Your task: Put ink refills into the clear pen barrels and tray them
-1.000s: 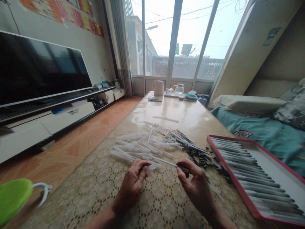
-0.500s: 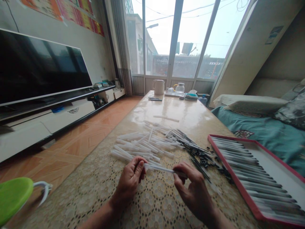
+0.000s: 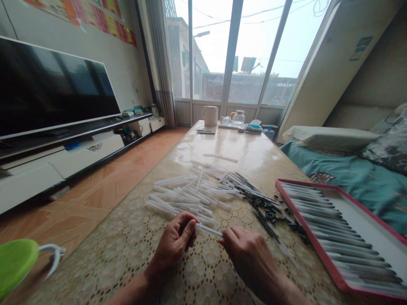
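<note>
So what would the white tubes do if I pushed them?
The tubes might roll, since they look round, though the crowded ones may just shove their neighbours. They're probably stiff: those lying across others look straight, not saggy. They'd likely feel light, being so thin.

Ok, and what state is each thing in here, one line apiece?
Left hand: closed on slim white tube
Right hand: closed on it too
Slim white tube: gripped, partly hidden
White tubes: loosely piled
Thin dark rods: bunched loosely
Small black pieces: scattered
Red-rimmed box: open, partly filled
Pen-like sticks: laid side by side
Television: screen dark
Pale jug: upright
</note>
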A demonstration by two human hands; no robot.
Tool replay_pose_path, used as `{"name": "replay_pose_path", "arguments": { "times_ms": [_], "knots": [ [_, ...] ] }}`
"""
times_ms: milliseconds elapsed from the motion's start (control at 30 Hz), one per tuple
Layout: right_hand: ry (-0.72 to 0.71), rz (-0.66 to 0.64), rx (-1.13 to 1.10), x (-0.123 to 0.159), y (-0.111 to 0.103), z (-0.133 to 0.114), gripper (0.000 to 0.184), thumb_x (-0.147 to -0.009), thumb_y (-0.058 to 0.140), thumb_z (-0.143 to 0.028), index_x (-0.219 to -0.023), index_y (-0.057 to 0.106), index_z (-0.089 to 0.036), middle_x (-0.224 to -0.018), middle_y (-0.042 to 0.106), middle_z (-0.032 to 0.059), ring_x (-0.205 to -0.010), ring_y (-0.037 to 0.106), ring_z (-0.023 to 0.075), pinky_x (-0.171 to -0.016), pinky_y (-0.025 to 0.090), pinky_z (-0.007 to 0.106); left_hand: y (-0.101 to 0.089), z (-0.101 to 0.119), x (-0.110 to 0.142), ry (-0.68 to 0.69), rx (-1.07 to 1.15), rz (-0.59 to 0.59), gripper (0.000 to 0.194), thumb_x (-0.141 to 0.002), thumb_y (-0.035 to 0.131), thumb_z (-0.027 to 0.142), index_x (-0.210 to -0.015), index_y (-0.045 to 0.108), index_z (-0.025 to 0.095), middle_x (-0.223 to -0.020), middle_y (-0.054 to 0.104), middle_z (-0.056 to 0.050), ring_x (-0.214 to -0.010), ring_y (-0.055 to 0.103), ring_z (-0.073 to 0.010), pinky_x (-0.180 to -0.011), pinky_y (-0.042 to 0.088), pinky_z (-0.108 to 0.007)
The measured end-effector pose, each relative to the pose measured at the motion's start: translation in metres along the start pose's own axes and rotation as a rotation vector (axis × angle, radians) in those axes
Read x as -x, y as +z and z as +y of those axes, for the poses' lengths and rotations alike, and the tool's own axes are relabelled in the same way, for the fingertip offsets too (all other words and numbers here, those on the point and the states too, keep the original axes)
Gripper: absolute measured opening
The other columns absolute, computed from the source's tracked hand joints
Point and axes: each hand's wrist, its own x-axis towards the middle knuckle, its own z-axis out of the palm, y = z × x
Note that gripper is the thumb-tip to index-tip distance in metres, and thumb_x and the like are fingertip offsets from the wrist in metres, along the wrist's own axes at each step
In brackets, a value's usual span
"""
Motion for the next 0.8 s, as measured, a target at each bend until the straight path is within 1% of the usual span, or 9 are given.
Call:
{"name": "replay_pose_path", "arguments": {
  "times_ms": [133,233,333,467,567,633,667,733,800],
  "knots": [
    [-0.037,0.054,-0.01,0.003,0.006,-0.004,0.019,-0.092,0.042,-0.019,-0.076,0.053,-0.02,-0.064,0.059,0.0003,-0.054,0.051,0.0133,-0.05,0.022,0.027,0.002,-0.004,0.002,0.021,0.002,-0.075,0.023,-0.082,0.058,0.041,-0.081,0.055,0.018,-0.052,0.045,0.007,-0.043,0.038,-0.0069,-0.042,0.031,-0.018],
    [0.009,0.082,-0.097,0.006,0.009,-0.006,0.022,-0.093,0.039,-0.021,-0.073,0.051,-0.02,-0.062,0.058,-0.001,-0.05,0.049,0.0119,-0.049,0.02,0.027,0.002,-0.006,0.004,0.044,0.012,-0.126,0.023,-0.083,0.056,0.04,-0.082,0.055,0.018,-0.052,0.045,0.007,-0.043,0.037,-0.0066,-0.042,0.029,-0.018],
    [0.098,0.017,-0.256,0.006,0.008,-0.008,0.027,-0.093,0.037,-0.025,-0.071,0.051,-0.019,-0.059,0.057,-0.0014,-0.047,0.048,0.0104,-0.048,0.021,0.024,0.001,-0.007,0.007,0.091,-0.022,-0.123,0.021,-0.085,0.054,0.038,-0.082,0.056,0.018,-0.054,0.046,0.006,-0.047,0.039,-0.0074,-0.045,0.032,-0.019],
    [0.198,-0.082,-0.581,0.003,0.003,-0.012,0.036,-0.093,0.036,-0.031,-0.067,0.055,-0.017,-0.055,0.054,-0.002,-0.05,0.049,0.009,-0.051,0.029,0.02,0.001,-0.003,0.01,0.148,-0.086,-0.094,0.018,-0.085,0.054,0.035,-0.082,0.058,0.018,-0.057,0.046,0.005,-0.051,0.042,-0.0085,-0.049,0.035,-0.019],
    [0.264,-0.15,-0.74,0.001,0.001,-0.012,0.038,-0.092,0.038,-0.035,-0.065,0.058,-0.016,-0.054,0.05,-0.0028,-0.053,0.047,0.0087,-0.052,0.032,0.018,0.002,0.0,0.009,0.14,-0.101,-0.093,0.018,-0.085,0.055,0.035,-0.081,0.059,0.018,-0.057,0.047,0.005,-0.051,0.043,-0.0085,-0.049,0.035,-0.019],
    [0.284,-0.17,-0.742,-0.001,-0.001,-0.011,0.037,-0.092,0.039,-0.035,-0.066,0.058,-0.016,-0.055,0.049,-0.0031,-0.053,0.046,0.0089,-0.053,0.033,0.019,0.002,0.0,0.007,0.105,-0.083,-0.104,0.02,-0.084,0.056,0.037,-0.083,0.06,0.017,-0.056,0.048,0.004,-0.049,0.043,-0.0083,-0.047,0.035,-0.02],
    [0.286,-0.169,-0.713,-0.001,-0.003,-0.009,0.036,-0.092,0.04,-0.035,-0.066,0.057,-0.016,-0.056,0.05,-0.0031,-0.054,0.046,0.0091,-0.053,0.033,0.019,0.001,0.0,0.005,0.087,-0.07,-0.099,0.023,-0.083,0.056,0.039,-0.087,0.06,0.017,-0.056,0.049,0.004,-0.048,0.044,-0.0085,-0.046,0.036,-0.02],
    [0.292,-0.136,-0.627,-0.003,-0.014,-0.002,0.033,-0.092,0.04,-0.035,-0.069,0.057,-0.017,-0.059,0.053,-0.0023,-0.056,0.048,0.0104,-0.055,0.034,0.021,0.0,-0.001,0.002,0.069,-0.051,-0.057,0.036,-0.081,0.058,0.043,-0.106,0.057,0.018,-0.058,0.054,0.003,-0.048,0.046,-0.0097,-0.046,0.037,-0.02],
    [0.322,-0.078,-0.552,-0.003,-0.032,0.011,0.031,-0.093,0.036,-0.034,-0.075,0.057,-0.018,-0.065,0.058,-0.0004,-0.061,0.052,0.0123,-0.057,0.036,0.023,-0.003,-0.002,0.0,0.073,-0.049,-0.008,0.053,-0.078,0.059,0.047,-0.121,0.048,0.018,-0.06,0.058,0.002,-0.047,0.047,-0.0107,-0.043,0.037,-0.021]
  ]
}}
